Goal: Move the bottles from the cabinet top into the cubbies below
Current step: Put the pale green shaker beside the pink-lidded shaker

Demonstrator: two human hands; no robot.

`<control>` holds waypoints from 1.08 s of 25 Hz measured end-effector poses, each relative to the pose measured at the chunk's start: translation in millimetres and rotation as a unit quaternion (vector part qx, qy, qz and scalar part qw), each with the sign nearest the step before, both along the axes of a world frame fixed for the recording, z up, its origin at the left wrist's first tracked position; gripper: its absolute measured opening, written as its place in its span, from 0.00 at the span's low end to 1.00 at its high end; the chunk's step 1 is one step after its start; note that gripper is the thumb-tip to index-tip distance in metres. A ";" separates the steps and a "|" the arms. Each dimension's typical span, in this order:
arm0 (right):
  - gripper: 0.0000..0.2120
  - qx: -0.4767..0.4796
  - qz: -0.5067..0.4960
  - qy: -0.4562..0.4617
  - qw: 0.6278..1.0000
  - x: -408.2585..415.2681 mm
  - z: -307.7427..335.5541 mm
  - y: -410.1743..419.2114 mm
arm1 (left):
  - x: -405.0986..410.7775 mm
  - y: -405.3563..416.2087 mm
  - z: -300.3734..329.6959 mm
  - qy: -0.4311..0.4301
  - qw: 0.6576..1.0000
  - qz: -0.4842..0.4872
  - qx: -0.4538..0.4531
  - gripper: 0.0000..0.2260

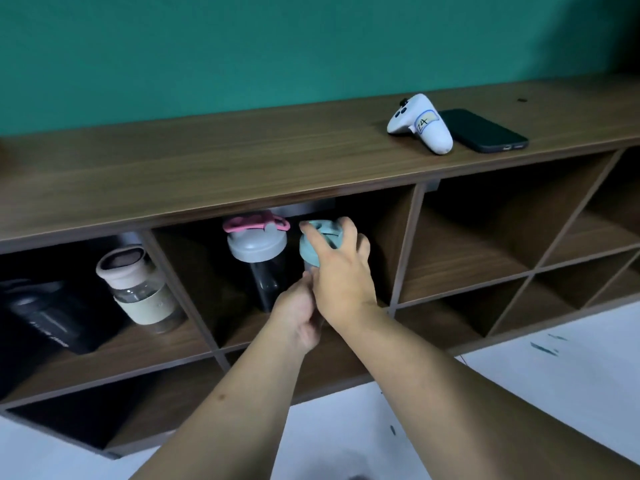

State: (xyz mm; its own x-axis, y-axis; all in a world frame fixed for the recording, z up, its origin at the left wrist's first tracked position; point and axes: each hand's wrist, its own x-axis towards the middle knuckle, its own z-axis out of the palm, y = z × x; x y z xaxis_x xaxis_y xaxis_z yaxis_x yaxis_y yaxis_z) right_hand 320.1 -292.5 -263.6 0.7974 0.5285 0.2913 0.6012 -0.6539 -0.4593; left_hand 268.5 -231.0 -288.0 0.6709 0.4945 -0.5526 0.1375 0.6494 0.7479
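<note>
Wood counter [207, 161]: white controller [420, 123] at 1 o'clock, touching a black phone [483, 130] just right. Upper cubbies [407, 237]: black bottle [45, 315] and beige-sleeved bottle [140, 285] at 9 o'clock, grey-lidded shaker [258, 252] in the center one.

Both my forearms reach forward and upward, bare, converging near the middle. My right hand [341, 271] sits higher, fingers curled over and closed in a grip. My left hand [299, 311] is tucked just beneath it, touching, probably gripping too, though its fingers are hidden.
</note>
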 end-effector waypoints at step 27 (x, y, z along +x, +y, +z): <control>0.47 0.299 -0.127 0.415 0.850 -3.6 -58.7 9.9 | 16.2 -15.9 -1.3 -0.048 0.996 0.062 -0.042 0.27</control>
